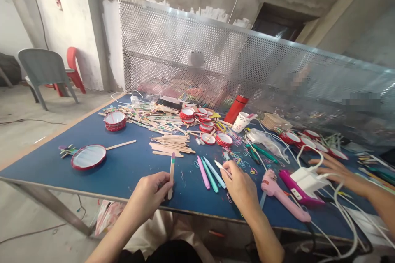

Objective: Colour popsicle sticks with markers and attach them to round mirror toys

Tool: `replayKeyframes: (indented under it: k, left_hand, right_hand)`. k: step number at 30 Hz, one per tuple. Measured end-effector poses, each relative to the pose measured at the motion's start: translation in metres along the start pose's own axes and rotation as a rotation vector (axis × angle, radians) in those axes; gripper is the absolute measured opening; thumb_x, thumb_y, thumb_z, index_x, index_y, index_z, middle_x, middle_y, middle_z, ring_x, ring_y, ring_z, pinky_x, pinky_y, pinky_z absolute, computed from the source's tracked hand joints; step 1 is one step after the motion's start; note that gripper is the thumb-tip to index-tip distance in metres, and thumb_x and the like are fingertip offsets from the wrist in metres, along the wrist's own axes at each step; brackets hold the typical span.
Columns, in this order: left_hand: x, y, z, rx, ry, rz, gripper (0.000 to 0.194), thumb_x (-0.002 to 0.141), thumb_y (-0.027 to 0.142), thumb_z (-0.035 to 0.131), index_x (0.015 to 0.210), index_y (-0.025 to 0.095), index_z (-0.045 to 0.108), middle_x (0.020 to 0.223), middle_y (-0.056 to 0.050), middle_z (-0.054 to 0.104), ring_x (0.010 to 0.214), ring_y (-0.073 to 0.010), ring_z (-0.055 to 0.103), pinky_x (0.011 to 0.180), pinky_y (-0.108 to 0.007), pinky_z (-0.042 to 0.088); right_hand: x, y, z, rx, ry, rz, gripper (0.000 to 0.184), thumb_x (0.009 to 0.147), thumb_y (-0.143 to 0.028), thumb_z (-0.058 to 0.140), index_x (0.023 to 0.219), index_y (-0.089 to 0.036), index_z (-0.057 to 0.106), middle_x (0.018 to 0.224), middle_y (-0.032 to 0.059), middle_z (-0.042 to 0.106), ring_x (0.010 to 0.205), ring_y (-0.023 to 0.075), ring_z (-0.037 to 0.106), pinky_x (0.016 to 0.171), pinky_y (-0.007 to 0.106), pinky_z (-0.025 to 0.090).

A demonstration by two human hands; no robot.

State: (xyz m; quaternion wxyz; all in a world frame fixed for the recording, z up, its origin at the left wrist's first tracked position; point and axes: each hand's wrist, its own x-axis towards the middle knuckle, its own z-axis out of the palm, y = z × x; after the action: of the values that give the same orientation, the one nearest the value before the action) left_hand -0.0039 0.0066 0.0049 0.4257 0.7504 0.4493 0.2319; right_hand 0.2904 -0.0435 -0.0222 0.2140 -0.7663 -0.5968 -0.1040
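Near the front edge of the table, my left hand (154,191) is closed on a wooden craft stick (171,176). The stick stands nearly upright in the view, its top end coloured purple and green. My right hand (242,187) pinches a slim white marker (222,169) whose tip points up and left. Between my hands lie a pink marker (203,172), a teal marker (210,176) and light blue markers (216,172). Just beyond them is a pile of plain craft sticks (169,144).
A small red-rimmed drum (89,157) with a stick handle lies left. Farther back stand more drums (187,113), a red bottle (236,109) and a paper cup (240,122). Right are a pink glue gun (286,199), a purple power strip (300,191) and another person's hand (336,170).
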Motion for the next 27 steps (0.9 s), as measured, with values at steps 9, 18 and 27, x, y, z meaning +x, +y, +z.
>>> replayKeyframes:
  k: [9, 18, 27]
  left_hand:
    - [-0.001, 0.004, 0.001, -0.007, 0.019, 0.004, 0.030, 0.094, 0.039, 0.048, 0.072, 0.023, 0.062, 0.065, 0.002, 0.070, 0.059, -0.0154, 0.062, 0.056, -0.021, 0.046]
    - [-0.003, 0.007, 0.000, -0.032, 0.023, 0.003, 0.023, 0.089, 0.032, 0.048, 0.069, 0.024, 0.056, 0.065, 0.002, 0.068, 0.062, -0.0155, 0.062, 0.059, -0.021, 0.046]
    - [-0.004, 0.006, 0.000, -0.025, 0.020, -0.023, 0.021, 0.089, 0.032, 0.050, 0.076, 0.023, 0.063, 0.064, 0.002, 0.069, 0.062, -0.0162, 0.064, 0.053, -0.021, 0.044]
  right_hand:
    - [0.000, -0.012, 0.007, -0.052, 0.049, -0.178, 0.019, 0.097, -0.029, 0.057, 0.084, -0.021, 0.069, 0.087, 0.0074, 0.070, 0.088, 0.0255, 0.065, 0.081, 0.034, 0.044]
    - [0.002, -0.017, 0.014, 0.033, 0.023, -0.076, 0.013, 0.089, -0.030, 0.058, 0.081, -0.022, 0.065, 0.085, 0.0086, 0.071, 0.084, 0.0260, 0.068, 0.075, 0.035, 0.048]
    - [-0.031, -0.067, -0.003, 0.968, 0.274, 0.051, 0.024, 0.098, -0.042, 0.057, 0.109, -0.021, 0.065, 0.067, -0.0035, 0.063, 0.055, 0.0137, 0.060, 0.056, 0.027, 0.051]
